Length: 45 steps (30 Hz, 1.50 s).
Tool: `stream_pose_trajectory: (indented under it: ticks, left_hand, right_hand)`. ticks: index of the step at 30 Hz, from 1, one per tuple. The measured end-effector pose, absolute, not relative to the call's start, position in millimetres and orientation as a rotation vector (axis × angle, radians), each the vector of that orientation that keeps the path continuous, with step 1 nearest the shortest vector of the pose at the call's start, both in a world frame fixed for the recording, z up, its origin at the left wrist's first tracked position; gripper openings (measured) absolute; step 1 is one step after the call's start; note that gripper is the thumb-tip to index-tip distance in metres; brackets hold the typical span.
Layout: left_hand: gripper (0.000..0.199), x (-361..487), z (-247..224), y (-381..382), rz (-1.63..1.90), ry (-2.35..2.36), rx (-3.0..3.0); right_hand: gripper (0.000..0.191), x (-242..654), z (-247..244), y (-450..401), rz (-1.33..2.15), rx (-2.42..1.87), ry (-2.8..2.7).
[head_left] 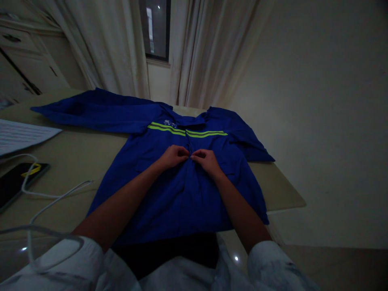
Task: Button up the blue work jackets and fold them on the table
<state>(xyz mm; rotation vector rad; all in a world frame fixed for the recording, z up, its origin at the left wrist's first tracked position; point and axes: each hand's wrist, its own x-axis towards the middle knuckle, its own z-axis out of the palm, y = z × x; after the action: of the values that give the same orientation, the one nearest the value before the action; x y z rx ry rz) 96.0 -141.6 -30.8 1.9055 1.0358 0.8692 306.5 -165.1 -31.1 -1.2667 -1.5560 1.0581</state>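
Both hands, my left hand (173, 155) and right hand (206, 159), pinch shut on the front middle strip of the blue shirt (169, 190), which lies flat on the table (69, 157), collar far, hem near me.

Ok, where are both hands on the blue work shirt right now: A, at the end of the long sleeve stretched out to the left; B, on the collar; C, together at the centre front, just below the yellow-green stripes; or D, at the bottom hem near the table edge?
C: the left hand and right hand meet fingertip to fingertip on the centre front of the blue work shirt, just below the yellow-green stripes.
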Motion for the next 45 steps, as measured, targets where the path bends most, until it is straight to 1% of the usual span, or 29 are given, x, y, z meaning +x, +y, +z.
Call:
stream_pose_trajectory:
  ticks: [3,6,10,17,24,29,35,39,43,45]
  left_hand:
    - [0.014,97,-28,-149,0.887,1.062,2.065]
    - [0.016,99,-26,-155,0.944,1.067,2.165]
    - [0.016,99,-24,-158,0.996,1.034,2.198]
    - [0.014,100,-21,-161,0.986,1.141,2.134]
    - [0.014,102,-17,-163,0.993,1.160,1.999]
    - [0.016,103,-18,-164,0.970,1.165,1.947]
    - [0.017,105,-18,-164,0.909,1.286,1.978]
    - [0.019,104,-13,-162,0.915,1.278,1.979]
    - [0.029,103,-15,-157,0.953,1.245,1.868]
    - [0.030,103,-19,-155,0.977,1.210,1.801]
  right_hand:
    - [0.034,308,-31,-165,1.091,-1.245,-1.557]
    - [0.037,308,-29,-166,1.097,-1.235,-1.550]
    - [0.038,307,-26,-169,0.996,-1.231,-1.564]
    - [0.030,306,-28,-175,0.869,-1.221,-1.701]
    - [0.033,312,-22,-168,1.094,-1.208,-1.668]
    - [0.032,312,-30,-165,1.114,-1.211,-1.646]
    - [0.020,309,-34,-167,0.938,-1.238,-1.763]
    - [0.017,305,-29,-172,0.763,-1.267,-1.801]
    - [0.016,303,-24,-176,0.642,-1.258,-1.846]
    - [0.015,303,-22,-177,0.609,-1.255,-1.869]
